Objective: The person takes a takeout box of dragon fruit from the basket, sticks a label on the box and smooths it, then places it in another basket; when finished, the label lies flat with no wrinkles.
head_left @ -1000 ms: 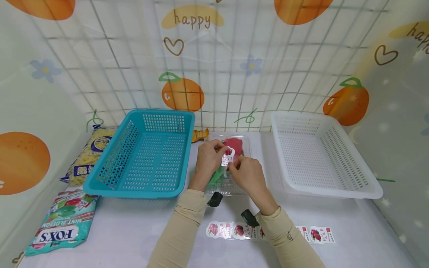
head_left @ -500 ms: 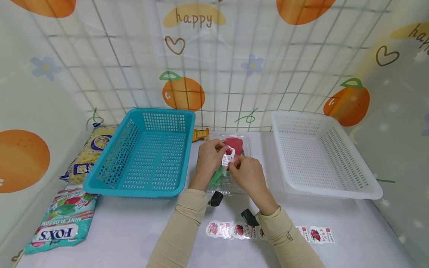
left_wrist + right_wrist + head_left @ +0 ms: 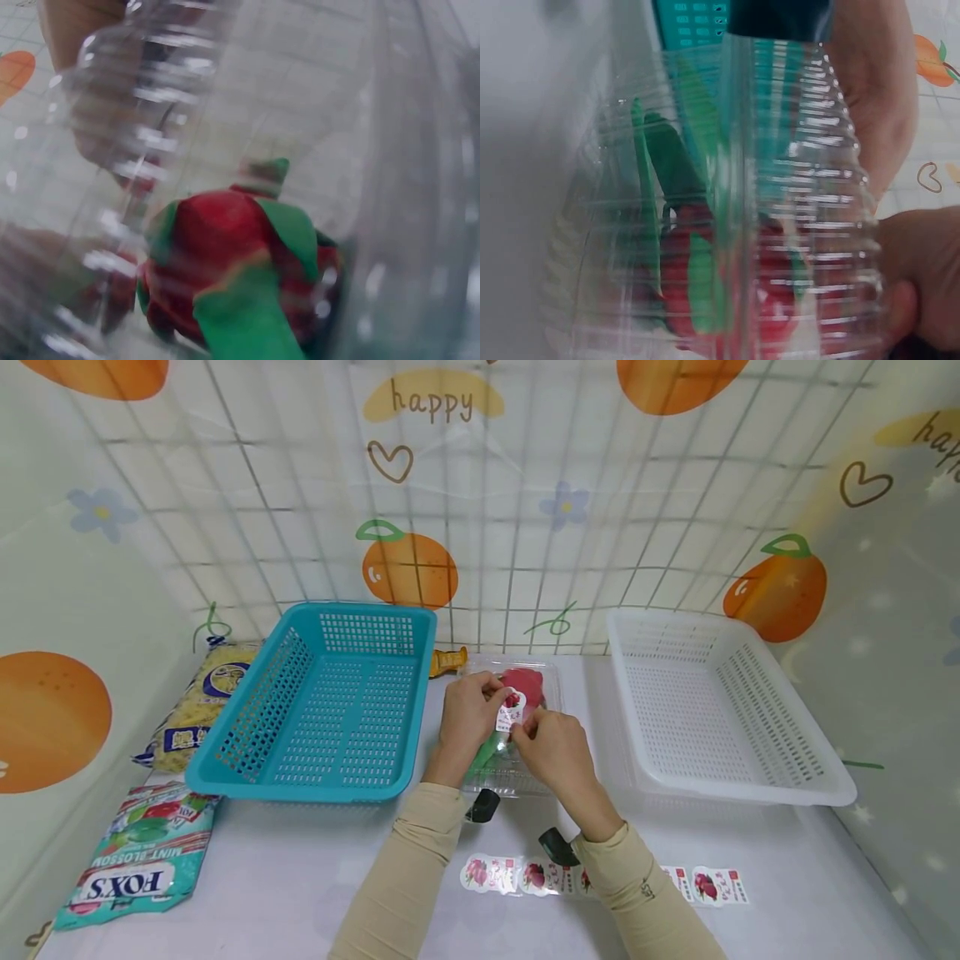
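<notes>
A clear plastic box [image 3: 517,783] stands at the back middle of the table, between two baskets. Inside are red dragon-fruit-like shapes [image 3: 529,682] with green leaves, visible through the blurred plastic in the left wrist view as a red fruit [image 3: 225,225] and in the right wrist view as red fruit [image 3: 769,300]. Over the lid, a white sticker [image 3: 511,713] printed with a red fruit is pinched at its upper edge by my left hand [image 3: 467,710]. My right hand [image 3: 557,747] pinches its lower edge. Whether the sticker touches the lid is hard to tell.
To the left stands a teal basket [image 3: 348,693]; to the right, a white basket [image 3: 682,706]. A yellow pasta-like bag [image 3: 198,714] and a FOX'S bag [image 3: 142,852] lie far left. An amber packet [image 3: 448,662] is behind the box. Fruit stickers [image 3: 489,873] line the front.
</notes>
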Demonstrator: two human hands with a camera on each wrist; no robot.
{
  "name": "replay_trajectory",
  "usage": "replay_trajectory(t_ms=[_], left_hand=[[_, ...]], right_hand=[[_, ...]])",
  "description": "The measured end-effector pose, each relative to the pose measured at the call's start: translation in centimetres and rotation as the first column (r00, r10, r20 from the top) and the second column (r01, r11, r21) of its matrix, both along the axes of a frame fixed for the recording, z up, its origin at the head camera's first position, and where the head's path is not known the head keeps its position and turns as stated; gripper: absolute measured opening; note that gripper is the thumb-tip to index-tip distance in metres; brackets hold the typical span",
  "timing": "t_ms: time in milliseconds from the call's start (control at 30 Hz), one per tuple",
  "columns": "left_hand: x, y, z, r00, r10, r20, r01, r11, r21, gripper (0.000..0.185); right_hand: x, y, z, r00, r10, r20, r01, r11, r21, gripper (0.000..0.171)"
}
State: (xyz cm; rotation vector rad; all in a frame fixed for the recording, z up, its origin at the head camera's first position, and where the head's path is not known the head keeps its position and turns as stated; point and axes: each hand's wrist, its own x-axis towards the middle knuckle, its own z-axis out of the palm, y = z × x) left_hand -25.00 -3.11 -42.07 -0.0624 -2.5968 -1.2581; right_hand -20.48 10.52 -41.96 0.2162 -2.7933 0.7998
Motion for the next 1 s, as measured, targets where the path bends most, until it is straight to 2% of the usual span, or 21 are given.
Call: replay_trajectory(t_ms=[1000], left_hand=[[-0.11,0.14,-0.1,1.0,-0.001,-0.019,0.001,0.999,-0.037,0.016]], right_hand=[[0.05,0.13,0.02,1.0,0.019,0.011,-0.019,1.0,0.015,0.031]])
